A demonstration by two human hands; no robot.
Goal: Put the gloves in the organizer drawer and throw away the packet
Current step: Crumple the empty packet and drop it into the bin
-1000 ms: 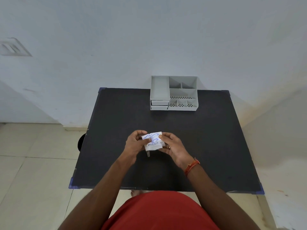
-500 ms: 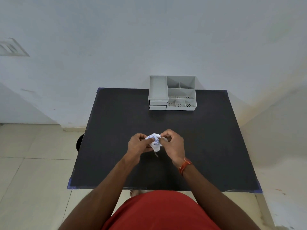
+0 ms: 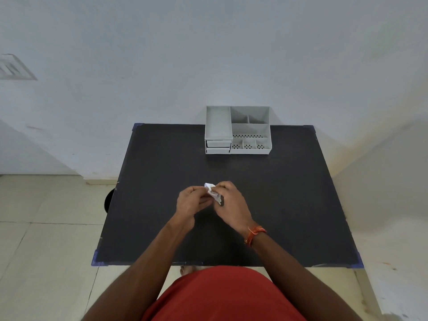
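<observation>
A small white packet [image 3: 212, 192], now crumpled, is pinched between my left hand [image 3: 191, 201] and my right hand [image 3: 229, 200] above the middle of the black table [image 3: 162, 170]. Most of the packet is hidden by my fingers. No gloves are visible on their own. The grey organizer [image 3: 238, 130] stands at the table's far edge against the wall, with two shut drawers [image 3: 218, 146] at its lower left front.
A round dark object [image 3: 108, 201] sits on the tiled floor just beside the table's left edge. The wall rises right behind the organizer. Blue tape marks the table's corners.
The flat packet with blue print has been crushed into a small wad between both hands. My hands have closed in around it and stayed over the table's middle.
</observation>
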